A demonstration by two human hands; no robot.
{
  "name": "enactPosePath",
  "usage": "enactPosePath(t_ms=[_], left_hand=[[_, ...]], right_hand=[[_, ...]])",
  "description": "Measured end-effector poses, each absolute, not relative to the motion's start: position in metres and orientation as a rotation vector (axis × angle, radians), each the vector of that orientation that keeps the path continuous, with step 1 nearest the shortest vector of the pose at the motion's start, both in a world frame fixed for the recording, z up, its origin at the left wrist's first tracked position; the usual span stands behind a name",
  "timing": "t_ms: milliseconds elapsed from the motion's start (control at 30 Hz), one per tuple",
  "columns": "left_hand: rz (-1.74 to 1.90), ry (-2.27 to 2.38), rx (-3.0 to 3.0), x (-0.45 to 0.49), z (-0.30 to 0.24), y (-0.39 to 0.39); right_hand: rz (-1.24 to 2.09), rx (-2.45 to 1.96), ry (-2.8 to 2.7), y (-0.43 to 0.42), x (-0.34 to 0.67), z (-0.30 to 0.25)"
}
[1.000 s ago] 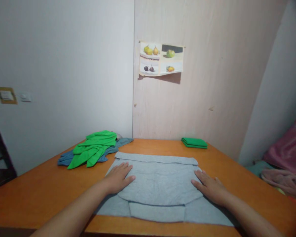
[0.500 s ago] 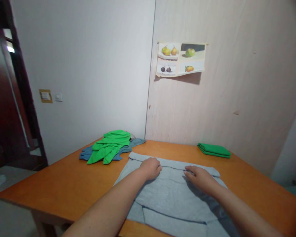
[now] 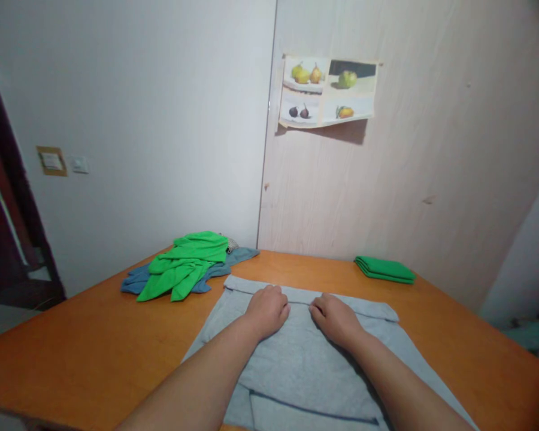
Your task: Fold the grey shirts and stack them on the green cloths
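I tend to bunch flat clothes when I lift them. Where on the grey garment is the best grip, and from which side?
Probably the turned-over far hem of the grey garment: it is doubled and straight, flat on the table. Reach over from the near side, fingers pinching it wider apart than the left hand and right hand sit now.

Dim, soft indoor light; faint shadows, edges bent and blurred.

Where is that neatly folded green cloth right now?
In the head view, the folded green cloth lies at the far right of the orange table, close to the pale wooden wall, beyond the grey garment.
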State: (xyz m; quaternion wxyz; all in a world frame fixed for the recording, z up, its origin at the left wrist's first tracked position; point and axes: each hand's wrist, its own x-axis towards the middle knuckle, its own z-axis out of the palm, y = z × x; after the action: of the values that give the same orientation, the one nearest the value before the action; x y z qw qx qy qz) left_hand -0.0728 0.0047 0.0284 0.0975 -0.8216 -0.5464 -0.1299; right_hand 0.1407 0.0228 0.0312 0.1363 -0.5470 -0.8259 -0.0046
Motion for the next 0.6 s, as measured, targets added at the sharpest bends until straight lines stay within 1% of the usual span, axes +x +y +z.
enactPosePath(t_ms=[300,400,600], left_hand=[[-0.391,-1.605,-2.474,-0.0709,0.0302,0.0013],[-0.402,-1.596,-2.503,-0.0714,0.0296,0.0015],[-0.462,-1.502,-2.645,-0.0702,0.0237,0.0042]], right_hand=[[-0.096,-1.565,-2.389,0.0183,0.1490,0.0286],[-0.056,-1.572,-2.370,0.0172,0.1484,0.0260],[0.112,-1.418,-2.426,0.0150,0.1438,0.0221]])
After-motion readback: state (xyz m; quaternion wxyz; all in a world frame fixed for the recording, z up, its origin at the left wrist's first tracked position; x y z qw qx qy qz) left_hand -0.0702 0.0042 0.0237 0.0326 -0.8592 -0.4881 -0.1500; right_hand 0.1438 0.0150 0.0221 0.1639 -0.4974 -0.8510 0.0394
